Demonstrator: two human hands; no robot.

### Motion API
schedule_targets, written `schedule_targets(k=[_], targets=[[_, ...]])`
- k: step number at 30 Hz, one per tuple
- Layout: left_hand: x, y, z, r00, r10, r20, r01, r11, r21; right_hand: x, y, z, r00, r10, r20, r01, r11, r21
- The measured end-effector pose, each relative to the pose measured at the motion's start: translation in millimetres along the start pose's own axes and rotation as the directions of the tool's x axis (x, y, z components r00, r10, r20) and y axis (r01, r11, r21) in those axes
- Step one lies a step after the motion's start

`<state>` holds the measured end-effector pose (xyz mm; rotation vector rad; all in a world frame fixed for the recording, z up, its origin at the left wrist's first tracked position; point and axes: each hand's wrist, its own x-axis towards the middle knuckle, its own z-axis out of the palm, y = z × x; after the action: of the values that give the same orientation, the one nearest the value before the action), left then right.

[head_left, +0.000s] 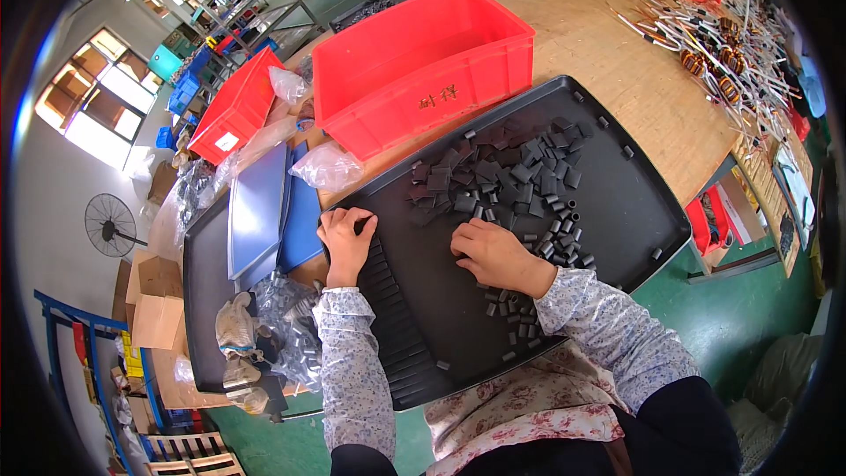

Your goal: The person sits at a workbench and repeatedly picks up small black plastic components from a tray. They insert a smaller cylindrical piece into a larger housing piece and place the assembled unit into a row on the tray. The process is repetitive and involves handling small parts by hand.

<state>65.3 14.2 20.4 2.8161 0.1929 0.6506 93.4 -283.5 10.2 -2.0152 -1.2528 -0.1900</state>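
Observation:
A large black tray lies before me on the table. At its left edge my left hand is closed, fingertips together, above the upper end of a column of black strips laid side by side. What it pinches, if anything, is too small to make out. My right hand hovers over the middle of the tray with curled fingers, whose tips are partly hidden. Right of and below it lie short black tubes, some under the wrist. Beyond it spreads a heap of flat black pieces.
Behind the tray stands a red bin, with another red bin to its left. Blue folders, gloves and bagged grey parts lie at the left. Wired coils are piled on the table's far right.

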Motion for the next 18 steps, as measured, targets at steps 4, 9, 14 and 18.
schedule_targets(k=[4,9,14,18], targets=[[-6.4,-3.5,1.7,0.994,-0.107,0.000,0.107,0.994,0.001,1.7,-2.5,0.4,1.000,-0.005,-0.003,0.005,1.000,-0.026],[-20.5,28.3,-14.0,0.998,0.005,-0.061,-0.011,0.995,-0.103,1.8,-4.0,-1.1,0.998,0.038,0.049,-0.036,0.998,-0.050],[-41.5,84.7,-24.0,0.974,0.225,0.035,-0.186,0.876,-0.445,0.4,-4.4,-2.6,0.997,0.052,0.063,-0.054,0.998,0.033],[-61.2,110.7,-10.7,0.972,0.199,0.128,-0.094,0.820,-0.564,-1.5,-0.1,2.0,0.997,0.074,0.017,-0.076,0.988,0.134]])
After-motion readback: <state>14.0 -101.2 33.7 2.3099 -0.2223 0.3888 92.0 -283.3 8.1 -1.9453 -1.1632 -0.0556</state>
